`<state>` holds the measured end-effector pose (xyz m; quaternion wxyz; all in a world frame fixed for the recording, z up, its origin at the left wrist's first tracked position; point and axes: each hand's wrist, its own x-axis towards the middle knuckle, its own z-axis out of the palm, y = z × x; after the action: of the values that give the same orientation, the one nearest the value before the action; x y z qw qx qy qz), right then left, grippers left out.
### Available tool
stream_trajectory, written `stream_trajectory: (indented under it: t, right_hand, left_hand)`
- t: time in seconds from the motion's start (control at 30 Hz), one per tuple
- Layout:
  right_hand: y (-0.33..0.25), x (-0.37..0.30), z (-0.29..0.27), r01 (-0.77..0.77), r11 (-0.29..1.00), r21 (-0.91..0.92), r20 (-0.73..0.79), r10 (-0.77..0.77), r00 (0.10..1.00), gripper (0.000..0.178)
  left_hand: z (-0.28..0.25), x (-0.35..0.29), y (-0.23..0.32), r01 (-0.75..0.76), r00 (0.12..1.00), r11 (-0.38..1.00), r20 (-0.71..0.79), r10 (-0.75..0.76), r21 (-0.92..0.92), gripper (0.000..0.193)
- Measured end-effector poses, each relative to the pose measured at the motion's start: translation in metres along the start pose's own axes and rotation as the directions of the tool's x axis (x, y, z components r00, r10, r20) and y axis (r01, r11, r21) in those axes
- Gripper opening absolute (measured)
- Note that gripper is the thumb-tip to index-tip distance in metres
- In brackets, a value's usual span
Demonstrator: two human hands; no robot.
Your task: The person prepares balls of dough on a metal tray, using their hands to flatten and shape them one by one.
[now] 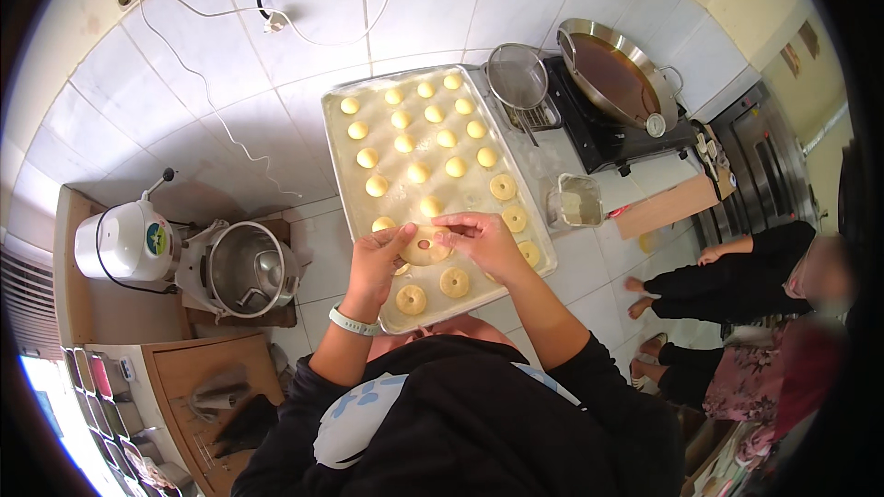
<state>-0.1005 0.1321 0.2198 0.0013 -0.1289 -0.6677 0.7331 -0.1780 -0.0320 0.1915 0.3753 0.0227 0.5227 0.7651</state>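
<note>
Between my two hands I hold a dough ring [424, 250] with a hole through its middle, lifted above a metal baking tray [516, 158]. My left hand [378, 262], with a pale watch on the wrist, pinches the ring's left side. On its right side the fingers of my right hand [477, 241] are closed on the rim. Round dough balls [419, 172] stand in rows over the far and middle part of the floured tray. Several flattened dough rings lie along its right side and near end, among them one ring [454, 283] just below my hands.
A wide pan of brown oil [612, 74] with a thermometer sits on a black stove [589, 133] at the far right. Beside it are a strainer [517, 78] and a clear tub [577, 201]. A mixer [129, 244] with its steel bowl [249, 267] stands left. Two people are at the right.
</note>
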Motion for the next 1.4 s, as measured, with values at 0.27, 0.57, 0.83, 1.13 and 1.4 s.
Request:
stream_trajectory:
  t: [0.27,0.57,0.83,1.13,1.4]
  right_hand:
    - [0.004,0.001,-0.028,-0.04,0.999,0.02,0.059,0.039,0.997,0.027]
    - [0.008,0.007,-0.034,-0.003,0.997,-0.077,0.1,0.01,0.995,0.031]
    - [0.024,0.018,-0.034,-0.162,0.986,-0.034,0.268,0.165,0.949,0.038]
    - [0.117,0.089,-0.113,-0.424,0.899,0.111,-0.02,0.428,0.903,0.033]
    - [0.125,0.119,-0.132,-0.116,0.789,-0.604,-0.178,0.009,0.984,0.032]
  left_hand:
    - [0.023,0.005,-0.006,-0.011,0.999,1.0,-0.03,0.011,0.012,0.028]
    - [0.023,0.004,-0.01,0.018,0.999,1.0,-0.048,-0.019,-0.024,0.036]
    - [0.023,0.008,-0.019,0.074,0.995,0.992,-0.078,-0.066,0.105,0.037]
    - [-0.004,0.002,-0.039,-0.102,0.929,0.969,-0.326,0.174,0.226,0.04]
    - [-0.019,-0.009,-0.054,-0.065,0.899,0.998,-0.435,0.057,-0.004,0.03]
